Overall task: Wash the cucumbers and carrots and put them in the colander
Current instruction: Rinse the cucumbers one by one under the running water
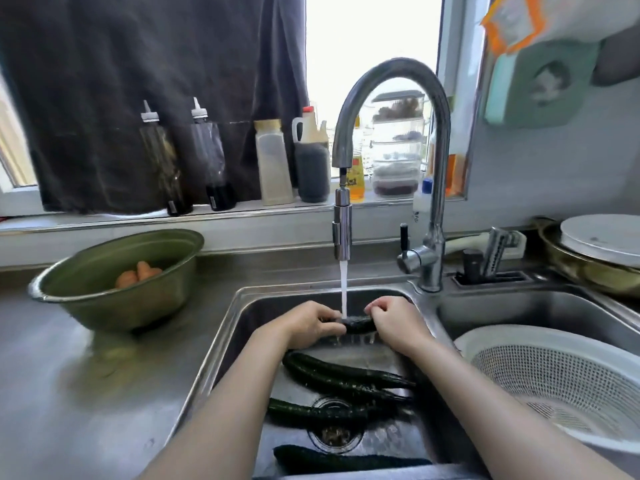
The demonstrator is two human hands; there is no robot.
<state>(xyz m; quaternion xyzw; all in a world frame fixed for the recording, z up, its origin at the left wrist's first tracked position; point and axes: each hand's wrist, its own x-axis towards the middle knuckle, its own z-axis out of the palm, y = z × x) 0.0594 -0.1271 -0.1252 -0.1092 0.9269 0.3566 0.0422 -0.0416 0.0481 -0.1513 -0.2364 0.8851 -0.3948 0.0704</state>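
Under the running water from the tap [342, 223], my left hand [310, 323] and my right hand [398, 323] both grip one dark green cucumber [358, 324] held crosswise over the left sink basin [221, 344]. Several more cucumbers [339, 374] lie on the basin floor below, around the drain [334, 434]. Carrots [138, 273] sit in a green bowl [104, 296] on the counter to the left. A white colander [554, 379] stands in the right basin, and nothing shows inside it.
Bottles and jars line the windowsill behind the tap. A pan with a white plate [602, 240] sits at the far right. A knife holder [491, 268] stands behind the right basin. Steel counter [69, 393] stretches left of the sink.
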